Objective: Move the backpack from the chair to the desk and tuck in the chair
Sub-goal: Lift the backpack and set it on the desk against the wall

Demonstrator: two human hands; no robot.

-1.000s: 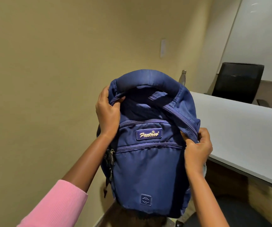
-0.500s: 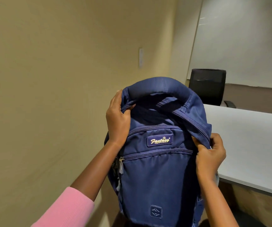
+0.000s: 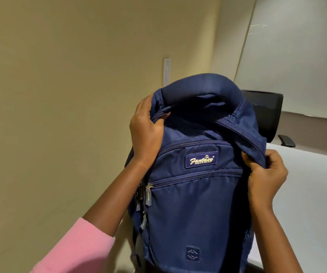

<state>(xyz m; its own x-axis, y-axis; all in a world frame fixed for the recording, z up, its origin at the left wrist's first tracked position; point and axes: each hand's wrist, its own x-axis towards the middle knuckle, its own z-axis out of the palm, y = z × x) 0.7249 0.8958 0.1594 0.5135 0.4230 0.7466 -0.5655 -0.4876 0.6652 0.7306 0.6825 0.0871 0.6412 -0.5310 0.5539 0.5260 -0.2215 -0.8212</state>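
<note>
While both hands grip it, the backpack point(image 3: 196, 184) has swung rightward over the last second and now hangs upright in the air, its right side overlapping the desk point(image 3: 306, 194) edge, so I judge the set-down is close. Left hand point(image 3: 146, 133) clutches its top-left edge, right hand point(image 3: 267, 180) pinches its right flap. One backpack, one desk, two hands, one chair point(image 3: 265, 113) visible beyond.

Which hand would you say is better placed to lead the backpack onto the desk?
The right hand, probably. It grips the backpack on the side next to the white desk, while the left hand holds the side nearer the wall.
</note>
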